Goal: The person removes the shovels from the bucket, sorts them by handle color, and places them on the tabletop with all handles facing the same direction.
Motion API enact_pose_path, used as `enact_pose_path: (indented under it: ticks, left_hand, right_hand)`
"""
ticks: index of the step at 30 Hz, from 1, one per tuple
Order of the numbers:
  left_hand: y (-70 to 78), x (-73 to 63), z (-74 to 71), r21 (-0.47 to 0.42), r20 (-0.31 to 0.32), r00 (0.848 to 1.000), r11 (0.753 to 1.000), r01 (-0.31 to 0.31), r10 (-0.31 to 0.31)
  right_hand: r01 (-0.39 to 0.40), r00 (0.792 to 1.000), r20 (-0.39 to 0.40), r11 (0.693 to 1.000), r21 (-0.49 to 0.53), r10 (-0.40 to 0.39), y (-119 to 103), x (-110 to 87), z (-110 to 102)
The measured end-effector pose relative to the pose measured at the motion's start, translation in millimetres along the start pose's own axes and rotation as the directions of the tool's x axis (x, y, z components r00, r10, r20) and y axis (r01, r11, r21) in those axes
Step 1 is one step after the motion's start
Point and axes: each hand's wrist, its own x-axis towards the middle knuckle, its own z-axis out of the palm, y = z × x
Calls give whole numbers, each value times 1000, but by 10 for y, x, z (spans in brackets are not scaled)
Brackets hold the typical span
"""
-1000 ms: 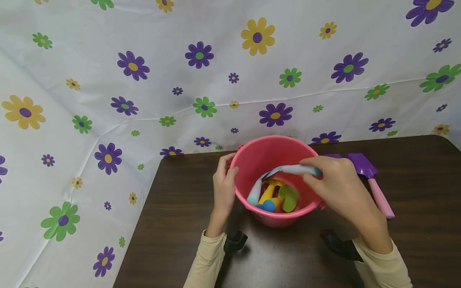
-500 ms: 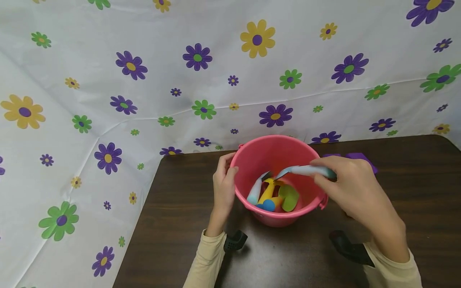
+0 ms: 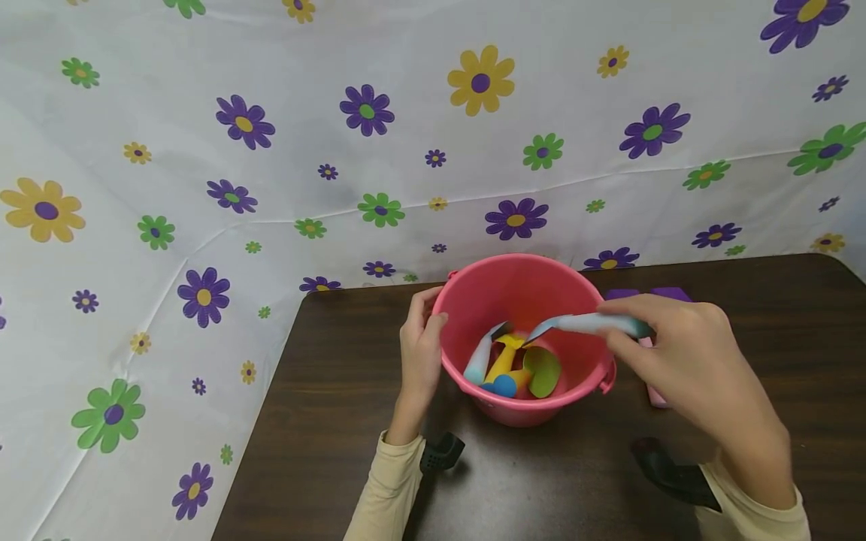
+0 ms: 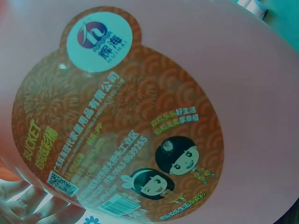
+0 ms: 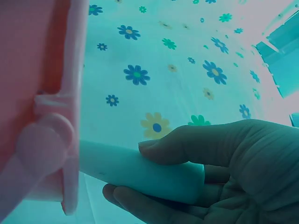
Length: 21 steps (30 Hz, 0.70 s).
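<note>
A pink bucket [image 3: 483,297] stands on the table. My left hand [image 3: 421,346] grips its left rim, thumb near the edge; in the left wrist view those fingers [image 4: 42,207] show beside the labelled bucket wall. My right hand [image 3: 697,376] pinches the pale blue handle of a small tool [image 3: 575,323] between thumb and fingers. Its thin, bent grey head still hangs inside the bucket, and the handle crosses the right rim. In the right wrist view the handle [image 5: 135,170] is close up. Inside lie another pale blue-handled tool [image 3: 480,359], a yellow piece [image 3: 502,366] and a green piece [image 3: 543,372].
Behind my right hand lie purple toy shovels [image 3: 670,292], partly hidden, with a pink handle [image 3: 656,396] showing. The dark wooden table [image 3: 338,421] meets a flowered white sheet [image 3: 284,173] at its back and left edges.
My right hand has moved right and slightly down, drawing the pale blue-handled tool across the bucket's right rim. The left hand stays on the bucket.
</note>
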Motion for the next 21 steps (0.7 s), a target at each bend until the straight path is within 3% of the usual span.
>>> enact_pose_path:
  ticks: [8, 15, 21]
  left_hand:
    - [9, -8, -7, 2, -2, 1000, 1000, 4, -4]
    - [13, -19, -26, -7, -2, 1000, 1000, -3, 3]
    - [0, -19, -36, -10, 0, 1000, 1000, -4, 4]
  right_hand:
    - [29, 986, -162, 999, -21, -32, -14, -53, -72]
    - [39, 935, -351, 999, -31, -47, 119, -114, -178]
    - [-13, 885, -455, 982, 188, 99, 345, -181, -208]
